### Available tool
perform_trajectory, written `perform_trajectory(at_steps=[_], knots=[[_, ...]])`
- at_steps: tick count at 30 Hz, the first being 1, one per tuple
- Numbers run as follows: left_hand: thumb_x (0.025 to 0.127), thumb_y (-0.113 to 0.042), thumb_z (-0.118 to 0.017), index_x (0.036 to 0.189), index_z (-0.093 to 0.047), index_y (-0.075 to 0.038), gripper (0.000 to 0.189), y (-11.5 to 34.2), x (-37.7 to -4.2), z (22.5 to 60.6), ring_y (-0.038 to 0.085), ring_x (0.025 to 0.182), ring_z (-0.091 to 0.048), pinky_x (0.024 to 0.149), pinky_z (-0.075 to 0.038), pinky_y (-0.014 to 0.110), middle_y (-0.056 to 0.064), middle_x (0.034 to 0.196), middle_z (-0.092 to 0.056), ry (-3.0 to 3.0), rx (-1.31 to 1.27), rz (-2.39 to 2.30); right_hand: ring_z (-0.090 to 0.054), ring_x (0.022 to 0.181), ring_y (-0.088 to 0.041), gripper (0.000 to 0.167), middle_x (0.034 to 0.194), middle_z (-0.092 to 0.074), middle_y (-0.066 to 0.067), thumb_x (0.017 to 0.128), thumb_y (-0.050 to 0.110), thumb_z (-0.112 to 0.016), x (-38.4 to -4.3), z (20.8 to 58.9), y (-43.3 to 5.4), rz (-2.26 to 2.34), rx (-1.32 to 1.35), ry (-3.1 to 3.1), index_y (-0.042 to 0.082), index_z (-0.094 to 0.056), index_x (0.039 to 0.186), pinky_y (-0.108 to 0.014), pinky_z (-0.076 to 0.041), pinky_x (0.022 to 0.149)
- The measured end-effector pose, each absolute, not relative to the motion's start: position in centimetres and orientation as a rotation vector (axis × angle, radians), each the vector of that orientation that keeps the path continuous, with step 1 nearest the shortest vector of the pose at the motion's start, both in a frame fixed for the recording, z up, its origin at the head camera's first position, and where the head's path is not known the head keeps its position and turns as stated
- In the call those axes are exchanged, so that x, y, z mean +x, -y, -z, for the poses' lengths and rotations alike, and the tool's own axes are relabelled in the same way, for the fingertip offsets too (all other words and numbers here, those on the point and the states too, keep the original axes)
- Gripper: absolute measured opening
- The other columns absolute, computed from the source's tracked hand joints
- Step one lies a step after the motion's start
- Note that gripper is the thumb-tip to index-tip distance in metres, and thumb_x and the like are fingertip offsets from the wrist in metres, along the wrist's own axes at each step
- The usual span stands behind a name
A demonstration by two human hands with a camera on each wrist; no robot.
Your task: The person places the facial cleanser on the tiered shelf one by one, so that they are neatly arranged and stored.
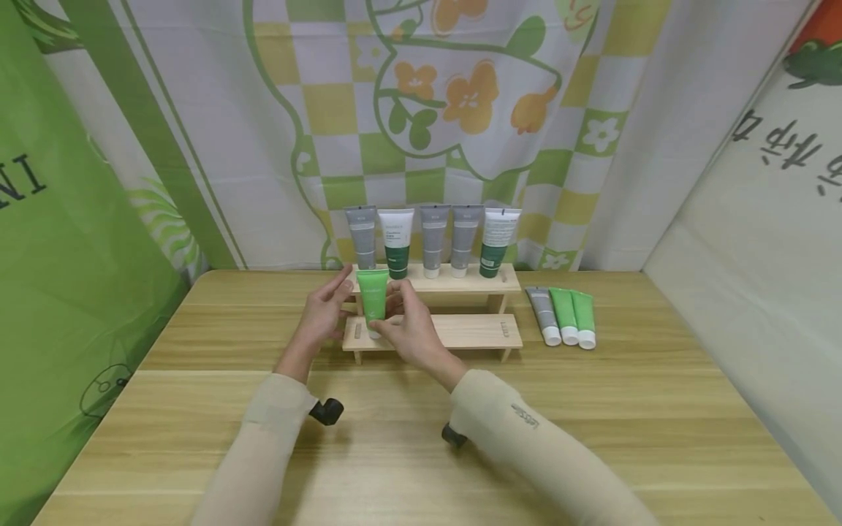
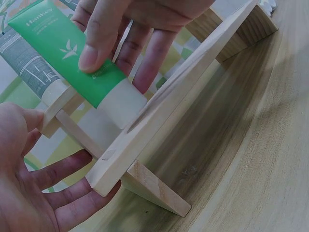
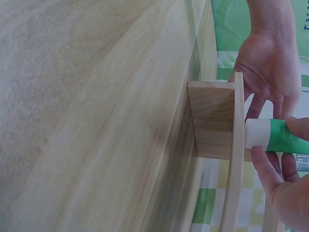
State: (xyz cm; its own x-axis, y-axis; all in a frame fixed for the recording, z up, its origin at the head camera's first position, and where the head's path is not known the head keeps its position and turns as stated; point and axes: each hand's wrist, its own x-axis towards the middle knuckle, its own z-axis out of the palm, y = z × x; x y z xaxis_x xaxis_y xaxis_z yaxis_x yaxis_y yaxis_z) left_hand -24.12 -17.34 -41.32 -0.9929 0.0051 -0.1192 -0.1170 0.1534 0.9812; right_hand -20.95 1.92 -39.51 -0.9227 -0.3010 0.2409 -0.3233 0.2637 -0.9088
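My right hand (image 1: 413,329) pinches a green squeeze tube (image 1: 373,294) between thumb and fingers. The tube stands cap down at the left end of the lower step of a wooden two-step rack (image 1: 470,331). In the left wrist view its white cap (image 2: 121,103) is right at the step's surface, and the tube's printed front shows. My left hand (image 1: 319,315) is at the rack's left end, its fingers (image 2: 72,169) extended against the lower step's end and its thumb beside the upper step. Behind the green tube, a grey tube (image 1: 362,237) stands on the upper step.
Along the upper step, a white-and-green tube (image 1: 397,241), two more grey tubes (image 1: 433,241) and another white-and-green tube (image 1: 498,241) stand cap down. Right of the rack, a grey tube (image 1: 543,314) and two green tubes (image 1: 574,315) lie on the wooden table (image 1: 592,424). A patterned curtain hangs behind.
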Motion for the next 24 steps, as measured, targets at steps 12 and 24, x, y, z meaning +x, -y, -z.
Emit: perform_trajectory(at_steps=[12,24], knots=[[0.101,-0.057,-0.047,0.153,-0.037,-0.047,0.053,17.33,-24.0,41.14,0.042,0.117,-0.056,0.076,-0.06,0.055,0.019,0.145,-0.051,-2.323,-0.114,-1.963,-0.064,0.097,-0.024,0.049,0.106,-0.061,-0.013,0.086,-0.007,-0.076,-21.28,40.08,-1.14,-1.77,0.628,2.461,0.007,-0.044,0.121,-0.028,-0.058,0.085],[0.102,-0.057,-0.047,0.153,-0.037,-0.046,0.053,17.34,-23.99,41.1,0.045,0.121,-0.055,0.079,-0.058,0.058,0.018,0.148,-0.049,-2.316,-0.111,-1.965,-0.064,0.097,-0.024,0.049,0.106,-0.063,-0.013,0.086,-0.005,-0.077,-21.28,40.2,-1.0,-1.741,0.616,2.465,0.007,-0.045,0.121,-0.026,-0.057,0.085]])
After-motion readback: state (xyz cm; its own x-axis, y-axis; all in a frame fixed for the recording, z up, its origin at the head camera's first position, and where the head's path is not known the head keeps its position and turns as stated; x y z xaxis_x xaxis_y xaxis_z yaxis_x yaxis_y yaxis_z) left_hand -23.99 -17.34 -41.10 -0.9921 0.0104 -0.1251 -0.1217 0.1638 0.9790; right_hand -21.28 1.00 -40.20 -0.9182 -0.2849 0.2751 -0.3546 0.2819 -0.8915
